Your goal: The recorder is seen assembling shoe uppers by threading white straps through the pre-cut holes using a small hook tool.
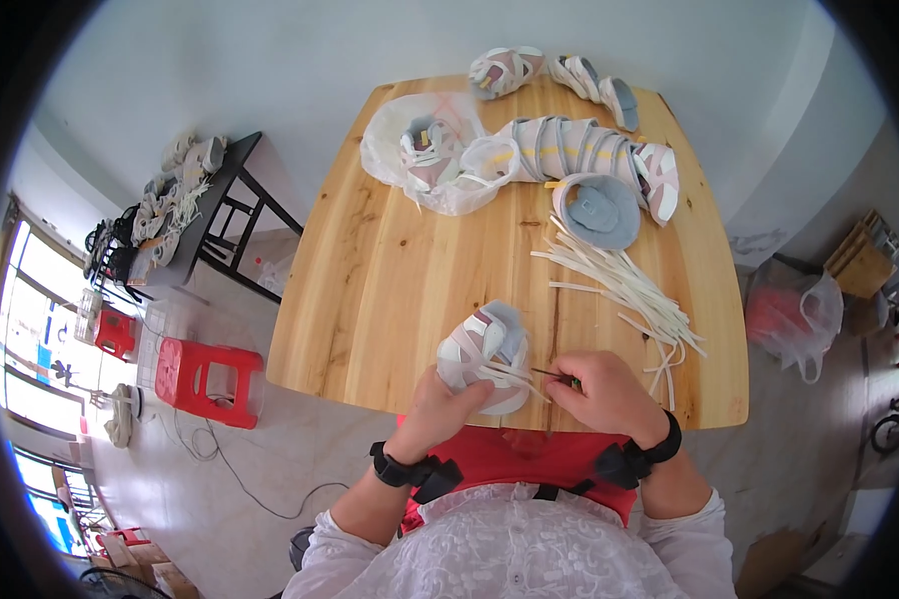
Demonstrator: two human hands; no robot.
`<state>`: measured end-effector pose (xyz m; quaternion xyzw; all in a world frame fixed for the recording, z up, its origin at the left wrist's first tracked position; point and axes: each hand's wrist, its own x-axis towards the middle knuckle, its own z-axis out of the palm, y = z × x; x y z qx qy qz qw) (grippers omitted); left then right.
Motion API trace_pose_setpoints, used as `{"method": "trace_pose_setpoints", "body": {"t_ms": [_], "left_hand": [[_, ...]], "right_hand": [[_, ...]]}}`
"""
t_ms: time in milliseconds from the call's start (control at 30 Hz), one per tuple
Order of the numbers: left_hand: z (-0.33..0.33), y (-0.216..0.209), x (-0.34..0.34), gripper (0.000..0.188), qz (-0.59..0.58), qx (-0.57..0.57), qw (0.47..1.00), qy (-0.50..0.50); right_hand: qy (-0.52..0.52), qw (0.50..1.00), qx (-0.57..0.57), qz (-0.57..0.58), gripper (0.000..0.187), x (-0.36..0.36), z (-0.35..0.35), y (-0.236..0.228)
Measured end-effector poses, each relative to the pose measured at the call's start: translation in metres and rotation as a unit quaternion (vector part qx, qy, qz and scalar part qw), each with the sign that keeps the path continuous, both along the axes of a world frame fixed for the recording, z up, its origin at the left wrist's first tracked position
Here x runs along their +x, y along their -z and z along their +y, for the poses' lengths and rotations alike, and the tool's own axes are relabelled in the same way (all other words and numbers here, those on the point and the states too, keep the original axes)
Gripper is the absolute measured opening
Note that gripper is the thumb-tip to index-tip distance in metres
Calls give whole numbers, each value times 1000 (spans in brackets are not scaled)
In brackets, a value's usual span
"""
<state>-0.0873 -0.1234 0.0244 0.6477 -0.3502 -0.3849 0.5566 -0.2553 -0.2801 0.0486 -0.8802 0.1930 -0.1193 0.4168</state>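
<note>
A pink, white and grey shoe upper [467,349] rests at the table's near edge. My left hand [438,411] is closed on its left side, with the thumb over the front. White laces [509,373] cross the upper and trail to its right. Just right of it, my right hand [605,391] is closed around a thin pointed tool [543,372] with a dark handle; the tip points toward the laces. Whether the tip touches a lace, I cannot tell. Behind my right hand lies a loose bundle of flat white laces [629,285].
Nested shoe uppers [559,145] lie in a row across the wooden table [400,270], beside a plastic bag [380,140] holding another upper. A grey-lined upper [599,210] stands nearer. Left are a red stool [185,374] and a black table [232,165] with more shoes. A cable [235,469] crosses the floor.
</note>
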Motion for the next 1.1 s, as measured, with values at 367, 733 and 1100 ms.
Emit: {"method": "trace_pose_setpoints", "body": {"t_ms": [367, 733, 1100], "left_hand": [[-12, 8, -9, 36, 35, -19, 999, 9], [-19, -1, -16, 54, 48, -23, 999, 9], [-17, 9, -19, 40, 89, -57, 994, -29]], "right_hand": [[35, 999, 15, -32, 20, -7, 23, 24], [84, 984, 158, -22, 18, 6, 22, 14], [60, 981, 132, -132, 17, 0, 43, 30]]}}
